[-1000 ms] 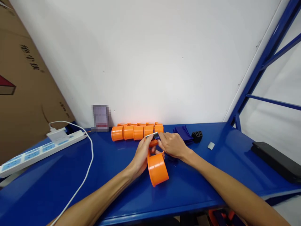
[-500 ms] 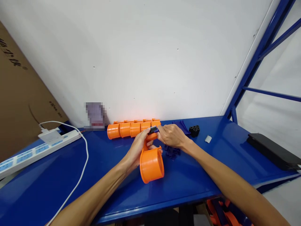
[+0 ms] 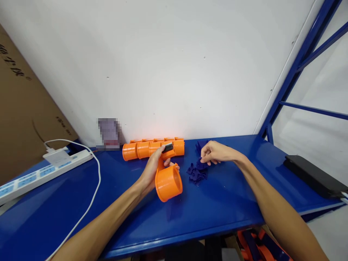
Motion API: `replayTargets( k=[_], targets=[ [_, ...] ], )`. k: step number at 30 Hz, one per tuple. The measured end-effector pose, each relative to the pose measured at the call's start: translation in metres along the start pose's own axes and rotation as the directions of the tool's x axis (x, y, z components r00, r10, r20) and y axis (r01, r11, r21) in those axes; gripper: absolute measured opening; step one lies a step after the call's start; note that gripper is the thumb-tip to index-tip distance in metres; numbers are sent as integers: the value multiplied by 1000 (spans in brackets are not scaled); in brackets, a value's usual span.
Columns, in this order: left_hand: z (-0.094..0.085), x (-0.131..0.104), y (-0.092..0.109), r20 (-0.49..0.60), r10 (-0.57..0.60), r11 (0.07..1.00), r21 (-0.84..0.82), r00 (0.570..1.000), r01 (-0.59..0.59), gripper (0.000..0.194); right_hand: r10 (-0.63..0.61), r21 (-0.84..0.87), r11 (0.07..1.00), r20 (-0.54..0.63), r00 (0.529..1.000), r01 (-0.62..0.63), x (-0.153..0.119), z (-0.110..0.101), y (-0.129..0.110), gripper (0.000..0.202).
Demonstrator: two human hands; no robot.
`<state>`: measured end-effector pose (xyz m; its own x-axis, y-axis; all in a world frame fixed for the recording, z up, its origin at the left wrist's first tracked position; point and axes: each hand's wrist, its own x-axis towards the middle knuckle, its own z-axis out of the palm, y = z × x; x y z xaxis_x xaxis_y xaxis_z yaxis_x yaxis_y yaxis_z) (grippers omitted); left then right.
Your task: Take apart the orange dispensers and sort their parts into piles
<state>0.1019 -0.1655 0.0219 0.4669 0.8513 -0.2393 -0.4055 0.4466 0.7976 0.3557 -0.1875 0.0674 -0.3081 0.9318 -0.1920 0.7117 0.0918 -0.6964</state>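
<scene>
My left hand (image 3: 150, 170) is wrapped round the neck of an orange tape dispenser body (image 3: 169, 185), its round drum hanging toward me. A black roller (image 3: 169, 146) sits at the dispenser's upper end, close to my left thumb. To the right, my right hand (image 3: 213, 152) pinches a small dark blue plastic part (image 3: 201, 165) between thumb and fingertips. That part is just above a pile of similar dark blue pieces (image 3: 196, 175) on the table. Longer dark blue pieces (image 3: 200, 145) lie behind, partly hidden by my right hand.
Several orange dispenser bodies (image 3: 130, 151) stand in a row against the white wall. A white power strip (image 3: 58, 172) with a charger and white cable (image 3: 99, 177) lies left. A black case (image 3: 312, 175) is at the right. Orange and blue items (image 3: 258, 246) sit below the table edge.
My right hand has left the dispenser's upper end and moved right and down to the dark blue pieces, taking hold of one. My left hand and the dispenser have shifted slightly left and up.
</scene>
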Motion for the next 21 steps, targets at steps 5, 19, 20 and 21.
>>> replayTargets(
  k=[5,19,20,21],
  targets=[
    [-3,3,-2,19,-43,999,-7,999,43,49,-24,-77,996,176,984,38,3,5,9,19],
    [5,-2,-22,131,68,958,267,989,-101,42,-562,-536,779,-369,740,324,12,67,-21,21],
    [5,-1,-24,135,77,951,288,988,-113,43,-574,-571,757,-352,739,316,13,71,-20,18],
    [5,-1,-24,138,86,945,303,987,-124,44,-580,-596,743,-347,737,304,14,74,-19,16]
  ],
)
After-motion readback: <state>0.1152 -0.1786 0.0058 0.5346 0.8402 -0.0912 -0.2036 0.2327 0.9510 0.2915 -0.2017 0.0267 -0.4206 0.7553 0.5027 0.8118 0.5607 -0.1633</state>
